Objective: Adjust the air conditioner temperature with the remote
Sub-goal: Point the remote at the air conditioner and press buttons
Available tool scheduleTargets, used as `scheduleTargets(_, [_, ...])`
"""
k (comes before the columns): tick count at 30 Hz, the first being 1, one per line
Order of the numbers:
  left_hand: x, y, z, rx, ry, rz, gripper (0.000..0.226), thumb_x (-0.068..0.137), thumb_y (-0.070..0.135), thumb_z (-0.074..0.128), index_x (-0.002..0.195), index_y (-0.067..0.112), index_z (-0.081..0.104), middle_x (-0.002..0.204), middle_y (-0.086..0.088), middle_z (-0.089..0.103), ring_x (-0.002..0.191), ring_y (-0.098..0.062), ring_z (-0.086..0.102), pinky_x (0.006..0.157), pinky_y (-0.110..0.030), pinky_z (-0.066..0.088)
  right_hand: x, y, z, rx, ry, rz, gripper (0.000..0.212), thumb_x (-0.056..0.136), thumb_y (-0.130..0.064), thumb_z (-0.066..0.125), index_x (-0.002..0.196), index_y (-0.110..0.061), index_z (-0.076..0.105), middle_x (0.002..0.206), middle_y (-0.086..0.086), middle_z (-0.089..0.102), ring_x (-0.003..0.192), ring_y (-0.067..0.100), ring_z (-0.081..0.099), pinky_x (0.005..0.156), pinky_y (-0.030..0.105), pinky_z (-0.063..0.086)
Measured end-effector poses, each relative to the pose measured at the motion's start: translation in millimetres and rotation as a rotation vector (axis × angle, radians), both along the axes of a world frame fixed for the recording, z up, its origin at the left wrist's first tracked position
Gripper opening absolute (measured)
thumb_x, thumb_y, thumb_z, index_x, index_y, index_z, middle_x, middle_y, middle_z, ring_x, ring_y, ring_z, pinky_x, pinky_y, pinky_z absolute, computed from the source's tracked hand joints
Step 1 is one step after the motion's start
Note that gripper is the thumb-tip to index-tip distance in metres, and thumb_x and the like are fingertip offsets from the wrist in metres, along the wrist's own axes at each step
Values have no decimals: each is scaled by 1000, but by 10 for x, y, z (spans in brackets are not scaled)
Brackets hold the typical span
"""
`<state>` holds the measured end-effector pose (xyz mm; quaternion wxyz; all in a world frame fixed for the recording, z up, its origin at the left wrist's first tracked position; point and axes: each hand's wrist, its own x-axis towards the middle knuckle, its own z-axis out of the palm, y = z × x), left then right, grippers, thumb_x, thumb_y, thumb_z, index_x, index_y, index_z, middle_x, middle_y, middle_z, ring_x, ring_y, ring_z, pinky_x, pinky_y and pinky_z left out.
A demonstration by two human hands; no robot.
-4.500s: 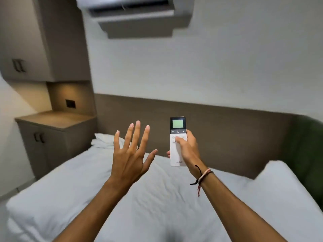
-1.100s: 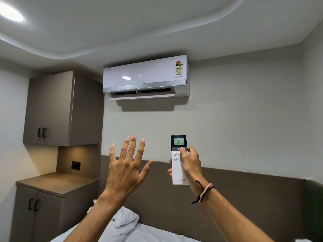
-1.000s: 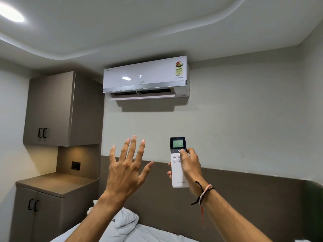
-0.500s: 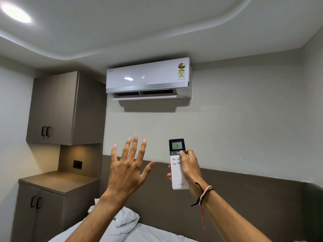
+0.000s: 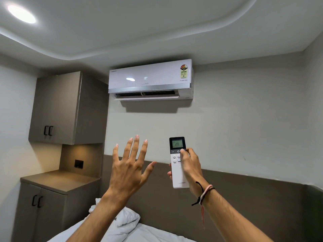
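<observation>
A white wall-mounted air conditioner hangs high on the far wall, its flap open and its panel showing 19. My right hand grips a slim white remote upright and pointed at the unit. The thumb rests on a button at the right, just below the dark screen, which reads 20. My left hand is raised to the left of the remote, fingers spread, holding nothing.
A brown upper cabinet and a lower cabinet with a counter stand at the left. A bed with white sheets and a pillow lies below my arms, against a dark headboard panel. A round ceiling light glows at top left.
The remote's screen went from 18 to 19 to 20, and the unit's panel from 18 to 19. Before that the view lifted from the bed to the unit. Both hands stay raised.
</observation>
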<state>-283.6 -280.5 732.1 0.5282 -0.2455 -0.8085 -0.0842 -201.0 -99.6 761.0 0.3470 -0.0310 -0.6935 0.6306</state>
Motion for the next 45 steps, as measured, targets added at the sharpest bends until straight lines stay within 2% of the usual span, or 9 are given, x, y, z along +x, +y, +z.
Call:
scheduleTargets(4, [1,-25,-7,-4,-2,5,79,96,67,33,154,16,50,160,-20,46,143,-39,50,111,-72,36,10,-11,9,-24,2,-13,23,102,-33,45,106,-11,50,93,30,73,51,36,68,40,30,53])
scheduleTargets(7, [0,-44,-6,-4,-6,5,80,95,68,32,153,16,51,159,-20,47,143,-39,50,111,-72,36,30,-28,-4,13,20,-28,33,89,-43,69,102,-17,53,92,20,72,55,38,74,45,36,60])
scheduleTargets(12, [25,-62,-10,-14,-27,4,81,95,69,31,152,15,53,159,-21,47,142,-39,50,111,-73,37,42,-32,-61,111,11,-110,61,61,-26,94,109,-18,57,94,9,74,73,40,76,64,51,65])
scheduleTargets(16, [38,-74,-8,-16,-41,2,82,95,70,28,150,15,55,158,-21,49,142,-39,51,110,-73,37,23,-21,-80,148,14,-146,44,63,-18,87,99,-17,61,86,9,75,61,34,76,51,36,62])
scheduleTargets(19, [47,-71,-5,-17,-47,-5,82,96,69,27,150,15,55,158,-21,48,142,-39,51,110,-73,38,15,-21,-89,224,-14,-223,29,63,-28,81,88,-20,67,80,3,76,70,28,75,55,29,56])
scheduleTargets(23, [52,-32,-9,-21,-51,-28,81,96,69,27,150,14,54,159,-21,47,143,-39,51,111,-73,38,53,-12,-102,271,-31,-280,32,56,-42,70,79,-21,71,74,-4,74,71,17,68,54,23,46])
scheduleTargets(31, [73,193,-59,-55,-68,-107,80,97,67,29,149,13,55,159,-21,46,143,-38,50,111,-72,37,155,158,-175,337,-58,-384,31,56,-44,69,70,-17,69,62,-8,66,59,9,60,47,16,41])
scheduleTargets(37, [201,515,-96,-45,-80,-168,79,98,66,29,151,13,52,160,-22,46,144,-38,49,111,-72,38,342,451,-260,405,-47,-464,27,66,-35,77,71,-9,69,71,5,74,66,18,65,54,23,46])
scheduleTargets(45, [616,1284,-560,-31,-132,-273,78,100,67,26,156,16,45,164,-20,40,148,-35,45,113,-70,34,881,1050,-617,534,-228,-574,42,56,-57,71,80,-21,71,85,-2,73,86,18,68,64,30,51])
